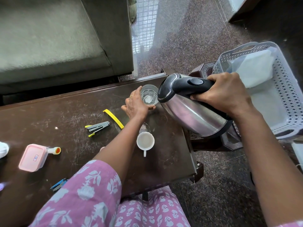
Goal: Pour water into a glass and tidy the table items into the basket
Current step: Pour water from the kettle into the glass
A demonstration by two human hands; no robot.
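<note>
At the far right corner of the dark wooden table [65, 115], a clear drinking glass [149, 95] is steadied by the left hand [136, 104], whose fingers are wrapped around its left side. A stainless steel electric kettle [193, 110] is gripped by its black handle in the closed right hand [224, 94] and is tilted with its lid end toward the glass, at 3 o'clock from it and touching or nearly touching the rim. Whether water is flowing cannot be told. A white cup [145, 140] is seen at 6 o'clock from the glass, handle pointing toward the person. At 8 o'clock from the glass a yellow strip [114, 118] is laid, and just beyond it, further left, a grey stapler [98, 128] with yellow tips. A pink lidded box [32, 158] and a small white bottle with an orange cap [55, 150] are placed near the table's left side, and a blue object [59, 184] is partly hidden by the floral sleeve [82, 194]. A pale perforated basket [285, 95], holding a white folded item [255, 66], is set at 3 o'clock, off the table, beyond the kettle
</note>
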